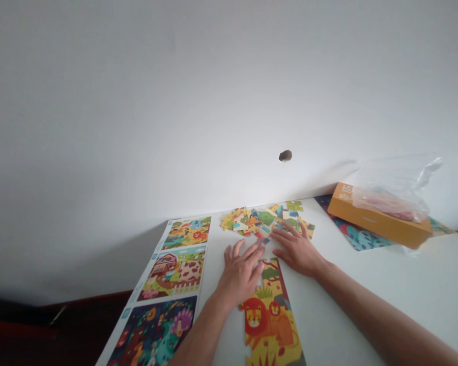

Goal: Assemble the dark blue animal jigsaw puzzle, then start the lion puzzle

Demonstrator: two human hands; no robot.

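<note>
On the white table, joined puzzle pieces point(270, 325) form a tall strip showing two lions. My left hand point(241, 274) is over the strip's upper left edge, its fingers spread and slightly bent, with nothing visible in it. My right hand point(297, 249) lies to the right with fingers apart, its fingertips at the near right side of a heap of loose puzzle pieces point(266, 217). A small red and blue piece point(262, 238) lies between the two hands at the heap's near edge.
A sheet with three printed pictures point(177, 273) lies along the table's left side. At the right, an orange box point(377, 221) holding a clear plastic bag point(397, 188) rests on a dark printed sheet point(361, 236). Behind the table rises a white wall point(213, 101) with a hole.
</note>
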